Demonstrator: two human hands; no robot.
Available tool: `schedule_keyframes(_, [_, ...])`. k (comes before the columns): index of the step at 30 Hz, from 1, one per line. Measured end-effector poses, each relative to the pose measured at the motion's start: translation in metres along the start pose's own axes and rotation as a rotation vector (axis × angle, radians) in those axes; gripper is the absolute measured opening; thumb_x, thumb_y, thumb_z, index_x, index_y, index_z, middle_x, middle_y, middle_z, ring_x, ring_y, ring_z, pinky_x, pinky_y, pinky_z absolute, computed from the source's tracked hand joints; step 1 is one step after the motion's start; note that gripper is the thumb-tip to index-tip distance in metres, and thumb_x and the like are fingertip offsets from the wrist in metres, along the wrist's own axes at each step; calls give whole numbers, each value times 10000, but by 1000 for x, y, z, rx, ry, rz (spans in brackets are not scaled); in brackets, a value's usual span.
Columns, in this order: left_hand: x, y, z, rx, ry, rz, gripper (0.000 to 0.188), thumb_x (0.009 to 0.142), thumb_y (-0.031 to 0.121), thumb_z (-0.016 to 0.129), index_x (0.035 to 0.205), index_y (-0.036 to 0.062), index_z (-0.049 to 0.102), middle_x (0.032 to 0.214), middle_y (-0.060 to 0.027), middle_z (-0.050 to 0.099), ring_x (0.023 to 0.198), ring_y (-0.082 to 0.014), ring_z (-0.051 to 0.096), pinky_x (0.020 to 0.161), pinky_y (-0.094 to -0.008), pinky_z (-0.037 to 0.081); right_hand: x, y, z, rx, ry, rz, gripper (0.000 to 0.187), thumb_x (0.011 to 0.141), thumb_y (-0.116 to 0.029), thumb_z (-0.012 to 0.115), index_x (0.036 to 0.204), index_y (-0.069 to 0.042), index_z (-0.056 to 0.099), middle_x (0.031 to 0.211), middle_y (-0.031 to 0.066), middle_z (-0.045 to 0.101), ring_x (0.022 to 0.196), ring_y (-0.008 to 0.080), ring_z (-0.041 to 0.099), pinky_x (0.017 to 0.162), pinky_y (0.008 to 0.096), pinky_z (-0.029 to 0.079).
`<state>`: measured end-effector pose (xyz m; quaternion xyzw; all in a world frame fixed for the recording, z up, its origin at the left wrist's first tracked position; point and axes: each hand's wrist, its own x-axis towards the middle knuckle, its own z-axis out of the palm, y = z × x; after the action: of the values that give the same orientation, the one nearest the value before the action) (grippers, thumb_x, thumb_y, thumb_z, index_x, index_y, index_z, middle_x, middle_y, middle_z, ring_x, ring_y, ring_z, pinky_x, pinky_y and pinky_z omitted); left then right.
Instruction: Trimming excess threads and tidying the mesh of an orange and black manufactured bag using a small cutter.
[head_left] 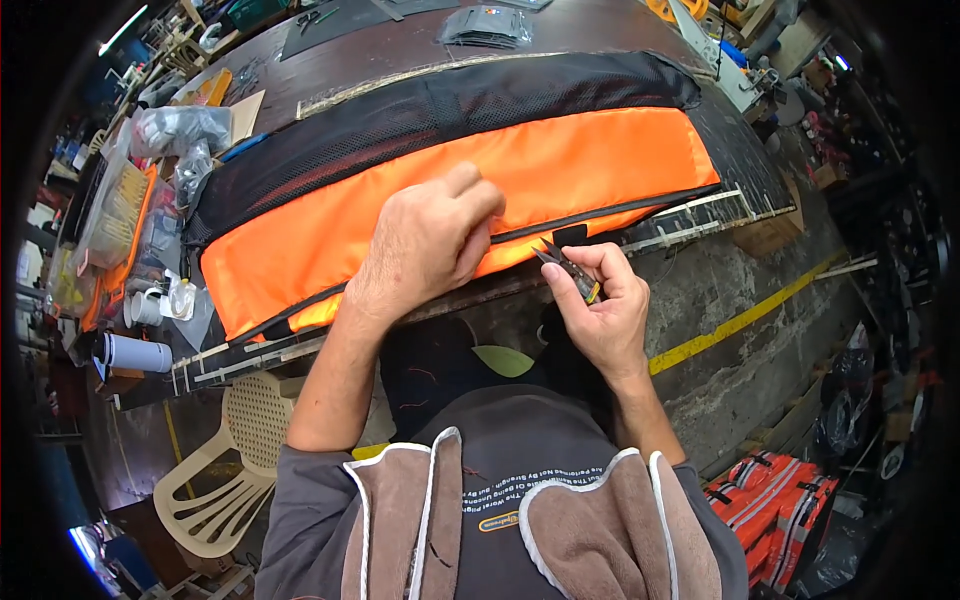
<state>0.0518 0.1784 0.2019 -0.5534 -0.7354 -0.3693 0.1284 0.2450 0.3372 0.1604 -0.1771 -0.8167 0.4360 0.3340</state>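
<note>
Across the table lies a long orange fabric piece (560, 170) with black mesh (350, 155) along its far side and a black zipper or trim along its near edge. Over the near middle of the orange cloth is my left hand (430, 235), its fingers curled together. Whatever they pinch, if anything, is hidden or too fine to make out. My right hand (605, 305) holds small dark thread snips (568, 268) just off the near edge, beside a short black tab (571, 236). The blades point up and left, toward my left hand, slightly apart.
Clear plastic boxes (115, 215) and plastic bags (185, 135) crowd the table's left end, near a white mug (145, 307) and a white cylinder (138, 353). A beige plastic chair (225, 470) stands lower left. Orange bags (770, 510) lie at lower right. Packaged grey pieces (487, 27) rest at the far side.
</note>
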Motion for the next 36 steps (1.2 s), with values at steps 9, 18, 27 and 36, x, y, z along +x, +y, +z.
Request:
schedule_keyframes(9, [10, -4, -1, 244, -262, 248, 201, 906, 138, 773, 1087, 179, 849, 960, -46, 683, 882, -248, 744, 726, -425, 550, 2, -3, 2, 6, 3, -77, 264, 944, -175, 934, 1084, -23, 769, 842, 127, 805, 744, 188, 815, 652, 333, 603])
schedule_keyframes(18, [10, -5, 7, 243, -253, 180, 117, 955, 135, 770, 1015, 66, 697, 967, -114, 671, 910, -333, 716, 759, -457, 544, -6, 0, -13, 5, -9, -61, 269, 939, -105, 935, 1111, 13, 765, 935, 91, 808, 845, 108, 778, 730, 279, 592])
schedule_keyframes(27, [7, 0, 0, 87, -141, 77, 94, 910, 54, 758, 959, 52, 678, 912, -126, 669, 824, -348, 712, 725, -449, 571, 3, -2, -4, -39, 24, -183, 211, 942, -131, 921, 1052, -7, 790, 874, 109, 802, 711, 168, 748, 629, 315, 562])
schedule_keyframes(36, [1, -1, -9, 43, -74, 120, 180, 922, 49, 813, 1094, 98, 791, 947, -92, 706, 743, -314, 724, 687, -425, 582, 13, -13, 9, -156, 10, -201, 175, 938, -114, 914, 998, -7, 790, 864, 115, 819, 658, 168, 752, 590, 312, 540])
